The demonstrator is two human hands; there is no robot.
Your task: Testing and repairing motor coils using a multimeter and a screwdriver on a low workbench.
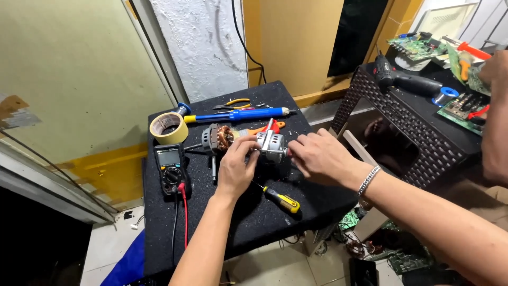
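Right, both hands on the small electric motor, sitting on the black surface. Left hand wraps its middle, fingers closed on the housing; right hand pinches the shaft end, fingers narrow. Copper windings exposed just beyond the left fingers. Yellow-handled screwdriver lies loose between the wrists, multimeter off the left hand's outer side. Risk, as I judge it: a slip nicks the windings, or a forearm knocks the screwdriver off the edge.
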